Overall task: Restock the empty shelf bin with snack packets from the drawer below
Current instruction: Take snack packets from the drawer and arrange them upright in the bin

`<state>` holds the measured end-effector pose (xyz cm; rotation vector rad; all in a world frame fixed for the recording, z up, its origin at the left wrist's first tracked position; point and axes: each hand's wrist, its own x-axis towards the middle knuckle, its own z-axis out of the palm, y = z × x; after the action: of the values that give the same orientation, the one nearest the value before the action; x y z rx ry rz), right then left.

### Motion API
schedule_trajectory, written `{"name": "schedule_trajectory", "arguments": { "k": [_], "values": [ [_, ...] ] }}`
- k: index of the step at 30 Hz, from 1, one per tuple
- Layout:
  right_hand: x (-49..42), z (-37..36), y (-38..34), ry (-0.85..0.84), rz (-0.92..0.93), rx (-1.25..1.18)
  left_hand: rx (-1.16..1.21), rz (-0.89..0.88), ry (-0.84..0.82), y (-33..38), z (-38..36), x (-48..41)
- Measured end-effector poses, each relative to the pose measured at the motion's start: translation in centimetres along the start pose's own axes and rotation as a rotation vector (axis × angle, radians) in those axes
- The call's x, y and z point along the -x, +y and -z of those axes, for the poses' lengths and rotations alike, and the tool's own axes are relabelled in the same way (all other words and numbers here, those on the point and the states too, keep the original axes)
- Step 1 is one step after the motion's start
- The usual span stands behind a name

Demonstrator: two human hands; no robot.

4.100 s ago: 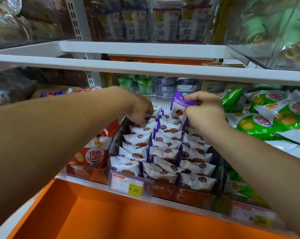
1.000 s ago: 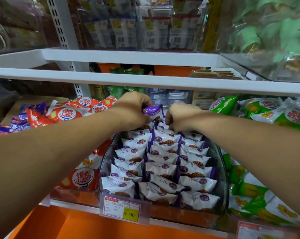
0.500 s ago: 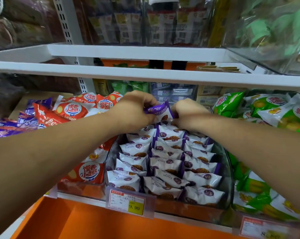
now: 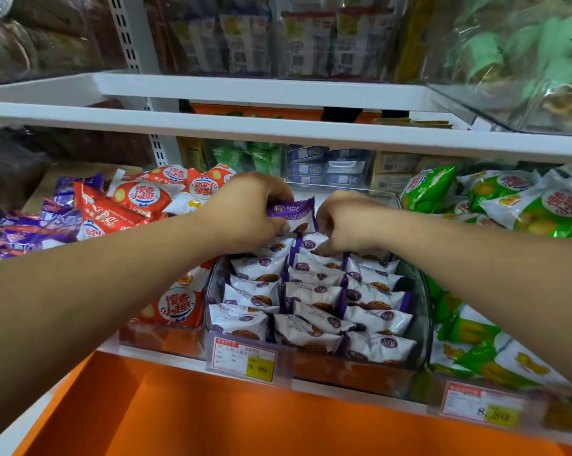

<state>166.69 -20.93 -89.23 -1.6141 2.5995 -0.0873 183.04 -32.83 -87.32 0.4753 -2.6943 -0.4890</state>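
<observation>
A clear plastic shelf bin (image 4: 422, 311) holds three rows of white-and-purple snack packets (image 4: 314, 291). At the bin's far end my left hand (image 4: 245, 209) pinches one purple-topped packet (image 4: 292, 213) that stands upright above the rows. Just right of it, my right hand (image 4: 347, 222) has curled fingers pressed down into the back packets of the middle and right rows; its fingertips are hidden. Both forearms reach in from the bottom corners.
Red-orange packets (image 4: 152, 195) fill the bin to the left, green packets (image 4: 525, 209) the bin to the right. A white shelf board (image 4: 278, 130) hangs low overhead. A price tag (image 4: 245, 358) clips to the bin front, above an orange drawer front (image 4: 212, 419).
Over the last second both hands stayed at the back of the bin. The upright packet in my left hand tilted slightly. Four seconds ago my right hand held a packet up there.
</observation>
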Motion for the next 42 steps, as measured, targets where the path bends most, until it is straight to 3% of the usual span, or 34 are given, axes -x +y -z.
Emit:
{"name": "schedule_trajectory", "arguments": {
  "k": [9, 12, 19, 22, 28, 34, 39, 42],
  "values": [
    [2.6, 1.6, 0.2, 0.079, -0.083, -0.117, 0.05, 0.006, 0.075, 1.0, 0.5, 2.1],
    [3.4, 1.0, -0.4, -0.005, -0.069, -0.2, 0.048, 0.013, 0.133, 1.3, 1.0, 2.6],
    [4.0, -0.5, -1.9, 0.038, -0.106, -0.122, 0.043, 0.025, 0.095, 1.9, 0.5, 5.1],
    [4.8, 0.2, -2.7, 0.102, -0.04, -0.114, 0.014, 0.025, 0.085, 2.0, 0.6, 5.8],
    [8.4, 0.3, -3.7, -0.105, 0.006, -0.284, 0.087, 0.071, 0.129, 2.0, 0.5, 7.7],
    [9.2, -0.5, -3.5, -0.025, 0.055, -0.199, 0.153, 0.092, 0.162, 2.9, -0.7, 9.5],
    [10.1, -0.7, -3.4, 0.168, 0.082, -0.139, 0.21, 0.132, 0.198, 3.0, -0.7, 10.5],
    [11.0, -0.2, -3.6, 0.075, 0.131, -0.28, 0.229, 0.122, 0.21, 3.0, -0.8, 11.2]
  ]
}}
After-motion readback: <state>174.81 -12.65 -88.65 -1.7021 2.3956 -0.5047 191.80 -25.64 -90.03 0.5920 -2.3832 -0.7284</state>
